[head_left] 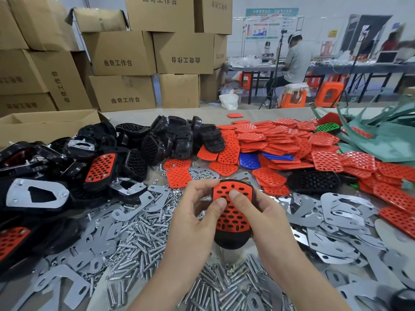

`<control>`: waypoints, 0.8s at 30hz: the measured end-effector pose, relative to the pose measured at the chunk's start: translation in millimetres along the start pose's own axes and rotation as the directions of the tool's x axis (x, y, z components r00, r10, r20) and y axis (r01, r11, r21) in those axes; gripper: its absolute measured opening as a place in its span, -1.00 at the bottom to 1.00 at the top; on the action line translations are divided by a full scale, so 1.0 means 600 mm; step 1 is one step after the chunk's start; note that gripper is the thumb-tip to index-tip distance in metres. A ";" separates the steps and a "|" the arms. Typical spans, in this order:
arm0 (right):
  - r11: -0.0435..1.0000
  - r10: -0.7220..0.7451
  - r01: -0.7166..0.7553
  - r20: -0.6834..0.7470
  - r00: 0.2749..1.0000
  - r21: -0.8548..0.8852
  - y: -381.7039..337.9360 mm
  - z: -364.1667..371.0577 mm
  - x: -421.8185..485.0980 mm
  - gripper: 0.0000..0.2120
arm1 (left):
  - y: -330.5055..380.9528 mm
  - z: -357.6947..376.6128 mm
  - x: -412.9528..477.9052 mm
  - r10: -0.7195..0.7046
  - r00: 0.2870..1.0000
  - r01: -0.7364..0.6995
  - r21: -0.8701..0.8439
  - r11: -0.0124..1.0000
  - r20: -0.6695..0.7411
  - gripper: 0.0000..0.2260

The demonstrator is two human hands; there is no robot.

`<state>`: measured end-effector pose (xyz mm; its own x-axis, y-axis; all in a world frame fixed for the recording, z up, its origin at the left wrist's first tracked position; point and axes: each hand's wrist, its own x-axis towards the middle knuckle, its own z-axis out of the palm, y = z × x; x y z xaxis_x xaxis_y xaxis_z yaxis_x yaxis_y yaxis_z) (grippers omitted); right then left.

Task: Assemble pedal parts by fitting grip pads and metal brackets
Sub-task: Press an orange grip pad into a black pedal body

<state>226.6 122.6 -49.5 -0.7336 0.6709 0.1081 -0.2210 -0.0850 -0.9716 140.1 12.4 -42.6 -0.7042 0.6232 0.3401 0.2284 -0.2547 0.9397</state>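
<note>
The left hand [195, 221] and right hand [262, 216] are curling round the black pedal [231, 241] at six o'clock, thumbs pressing its red grip pad [232, 221] down, where uneven pressure may be leaving a corner unseated.

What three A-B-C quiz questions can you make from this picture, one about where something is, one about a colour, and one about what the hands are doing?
1. Where is the heap of loose red pads?
A. On the table, at the right.
B. Inside a cardboard box.
C. On the floor.

2. What colour is the pad on the held pedal?
A. Blue.
B. Red.
C. Green.

3. What holds that pedal?
A. Nothing.
B. One hand only.
C. The left hand and right hand together.

Answers: 1 A, the heap spreads over the tabletop; 2 B, its holed face is red; 3 C, both hands grip it, thumbs on the pad.
</note>
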 end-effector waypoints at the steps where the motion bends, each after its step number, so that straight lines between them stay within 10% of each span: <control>1: 1.000 -0.018 0.018 0.001 1.000 -0.010 0.000 0.001 0.000 -0.78 | -0.002 0.000 0.000 -0.001 1.000 0.001 0.002 1.000 0.000 -0.69; 12: 0.974 -0.173 0.176 0.037 0.984 -0.143 0.000 0.007 -0.011 -0.82 | -0.013 -0.004 0.003 0.098 0.995 -0.084 0.282 0.956 -0.034 -0.62; 24: 0.995 0.090 -0.086 -0.086 0.992 0.042 -0.008 -0.013 -0.005 -0.85 | -0.020 0.000 -0.007 0.192 0.974 -0.227 0.535 0.814 0.122 -0.48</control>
<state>234.5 126.8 -46.7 -0.6924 0.7215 0.0020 -0.1838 -0.1737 -0.9675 140.4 12.9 -55.2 -0.5599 0.6484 0.5159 0.7054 0.0462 0.7073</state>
